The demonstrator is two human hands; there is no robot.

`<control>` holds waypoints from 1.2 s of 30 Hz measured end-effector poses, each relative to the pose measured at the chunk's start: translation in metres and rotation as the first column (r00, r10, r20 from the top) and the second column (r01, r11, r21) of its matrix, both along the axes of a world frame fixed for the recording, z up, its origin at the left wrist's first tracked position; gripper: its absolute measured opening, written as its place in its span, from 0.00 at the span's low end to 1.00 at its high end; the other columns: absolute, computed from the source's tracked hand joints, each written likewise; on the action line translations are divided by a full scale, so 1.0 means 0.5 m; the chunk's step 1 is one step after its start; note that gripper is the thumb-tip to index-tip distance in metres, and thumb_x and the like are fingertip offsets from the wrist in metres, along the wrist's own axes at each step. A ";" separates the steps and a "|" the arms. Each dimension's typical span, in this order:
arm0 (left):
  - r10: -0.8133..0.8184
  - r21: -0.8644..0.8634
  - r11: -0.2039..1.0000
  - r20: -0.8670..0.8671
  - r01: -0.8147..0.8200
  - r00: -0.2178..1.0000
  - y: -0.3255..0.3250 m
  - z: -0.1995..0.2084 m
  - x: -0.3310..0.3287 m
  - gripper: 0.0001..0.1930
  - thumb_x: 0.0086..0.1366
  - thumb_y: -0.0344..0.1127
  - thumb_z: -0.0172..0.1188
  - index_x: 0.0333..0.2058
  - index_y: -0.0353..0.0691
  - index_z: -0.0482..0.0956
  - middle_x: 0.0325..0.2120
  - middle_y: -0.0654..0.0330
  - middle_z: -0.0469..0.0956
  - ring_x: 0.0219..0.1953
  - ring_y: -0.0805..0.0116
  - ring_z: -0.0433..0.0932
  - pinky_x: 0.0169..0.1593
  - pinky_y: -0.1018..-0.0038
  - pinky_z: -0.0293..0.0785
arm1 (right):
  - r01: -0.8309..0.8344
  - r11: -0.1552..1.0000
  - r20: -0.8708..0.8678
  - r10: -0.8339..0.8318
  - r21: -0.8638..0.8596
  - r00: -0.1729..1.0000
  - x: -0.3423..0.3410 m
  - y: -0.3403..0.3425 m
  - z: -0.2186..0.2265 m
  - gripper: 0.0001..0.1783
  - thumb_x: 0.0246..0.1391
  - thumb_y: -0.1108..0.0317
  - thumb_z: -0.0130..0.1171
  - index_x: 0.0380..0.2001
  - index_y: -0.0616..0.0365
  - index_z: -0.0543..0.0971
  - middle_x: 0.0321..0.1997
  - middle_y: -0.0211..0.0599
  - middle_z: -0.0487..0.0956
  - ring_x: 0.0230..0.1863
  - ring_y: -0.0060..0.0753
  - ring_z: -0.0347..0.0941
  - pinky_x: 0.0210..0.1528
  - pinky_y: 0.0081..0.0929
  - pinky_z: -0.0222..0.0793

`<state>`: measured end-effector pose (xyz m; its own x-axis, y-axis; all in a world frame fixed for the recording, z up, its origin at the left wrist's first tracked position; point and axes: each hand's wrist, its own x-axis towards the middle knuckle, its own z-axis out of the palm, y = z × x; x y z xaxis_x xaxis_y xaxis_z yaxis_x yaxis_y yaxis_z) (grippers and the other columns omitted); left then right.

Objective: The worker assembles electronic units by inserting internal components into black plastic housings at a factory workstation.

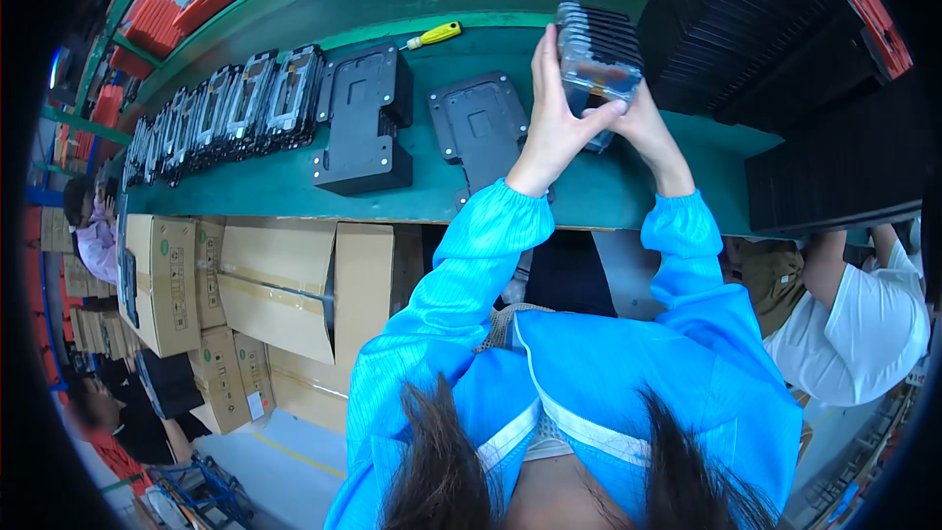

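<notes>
Between my two hands, a stack of thin flat parts (pixel 601 51) with dark and clear edges stands above the green bench. My left hand (pixel 551 123) grips its left side, fingers running up along it. My right hand (pixel 643 126) closes on the near right side, and the thumbs come close together at the near face. What exactly the parts are, I cannot make out. A black fixture plate (pixel 478 118) with a shallow recess lies just left of my left hand. Farther left stands a taller black fixture block (pixel 365 103).
Rows of metal-and-black frames (pixel 234 106) lean along the bench's left. A yellow-handled screwdriver (pixel 435 35) lies at the back. Tall stacks of black trays (pixel 736 25) rise on the right. Cardboard boxes (pixel 275 280) stand below the bench edge. Other people (pixel 854 324) are on both sides.
</notes>
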<state>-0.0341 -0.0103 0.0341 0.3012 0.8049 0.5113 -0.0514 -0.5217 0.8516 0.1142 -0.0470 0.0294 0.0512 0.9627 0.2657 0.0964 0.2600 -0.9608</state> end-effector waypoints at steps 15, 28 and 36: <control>-0.146 0.093 0.985 0.003 0.145 0.989 -0.019 -0.001 -0.033 0.55 0.48 0.24 0.64 0.70 0.38 0.35 0.67 0.42 0.42 0.72 0.48 0.43 0.71 0.61 0.48 | 0.189 0.982 -0.128 -0.190 -0.015 0.974 -0.026 -0.015 -0.013 0.36 0.48 0.75 0.67 0.60 0.61 0.63 0.54 0.39 0.73 0.51 0.32 0.73 0.57 0.29 0.68; -0.091 -0.287 0.956 -0.062 0.070 0.994 -0.041 -0.045 -0.024 0.39 0.59 0.28 0.60 0.66 0.33 0.50 0.60 0.38 0.57 0.63 0.45 0.60 0.64 0.60 0.59 | 0.227 0.972 -0.374 -0.234 -0.063 0.897 -0.005 -0.004 -0.021 0.27 0.52 0.71 0.65 0.55 0.61 0.70 0.51 0.36 0.76 0.52 0.28 0.73 0.56 0.27 0.68; 0.132 -0.376 0.918 0.593 0.128 0.794 -0.112 0.044 0.001 0.38 0.62 0.34 0.64 0.66 0.39 0.53 0.58 0.48 0.62 0.60 0.57 0.64 0.61 0.65 0.64 | 0.184 0.982 -0.710 -0.154 -0.035 0.687 -0.085 0.006 0.071 0.26 0.57 0.68 0.63 0.57 0.60 0.69 0.53 0.36 0.75 0.53 0.29 0.72 0.56 0.29 0.68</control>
<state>-0.0336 -0.0662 0.0560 0.0386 0.9700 0.2402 -0.6137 -0.1667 0.7717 0.0716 -0.0441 0.0649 0.3991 0.9094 0.1166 -0.5616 0.3430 -0.7530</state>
